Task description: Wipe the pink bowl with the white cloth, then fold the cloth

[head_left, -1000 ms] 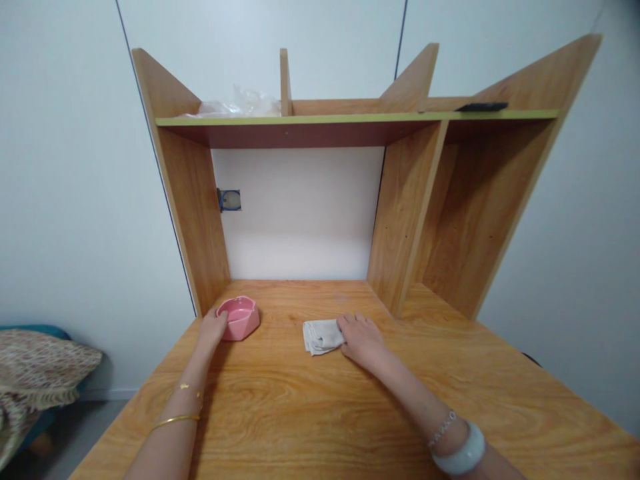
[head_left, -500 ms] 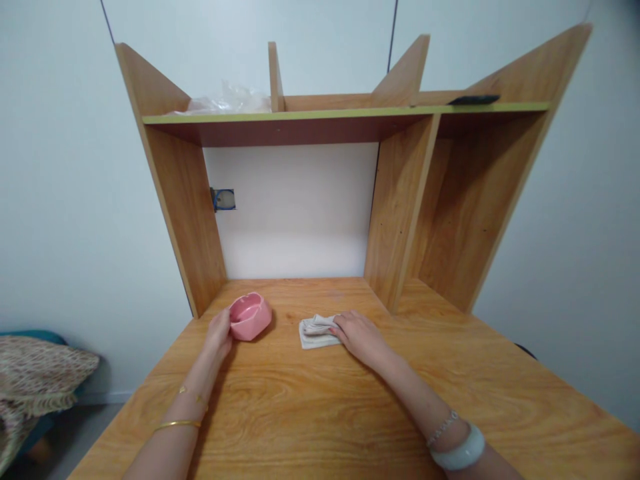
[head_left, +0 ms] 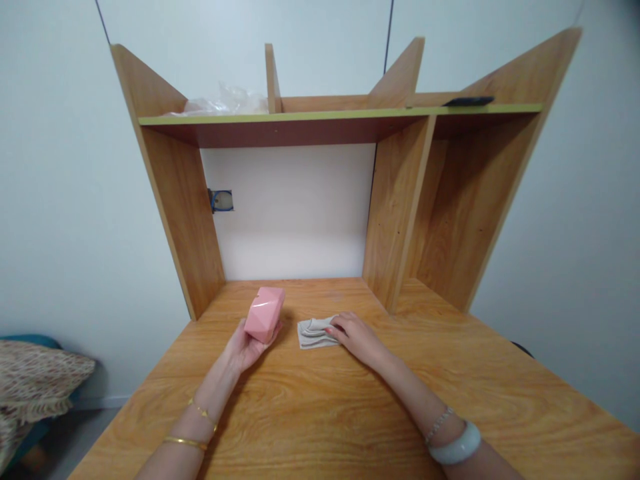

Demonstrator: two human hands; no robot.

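Cradles a pink dish (head_left: pixel 265 313) in the upturned left hand (head_left: pixel 245 347), fingers curled beneath it, tipped on edge with its faceted underside toward the camera, just above the desk (head_left: pixel 320 413). Rests the right hand (head_left: pixel 356 337) palm-down, fingers laid loosely over the right edge of a folded grey cloth (head_left: pixel 311 332) lying on the desk beside the dish. Wears bangles (head_left: pixel 185 441) on both wrists.

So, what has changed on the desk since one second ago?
The left hand took hold of the pink dish, lifted it off the desk and turned it, so its underside now shows. The right hand stayed on the grey cloth.
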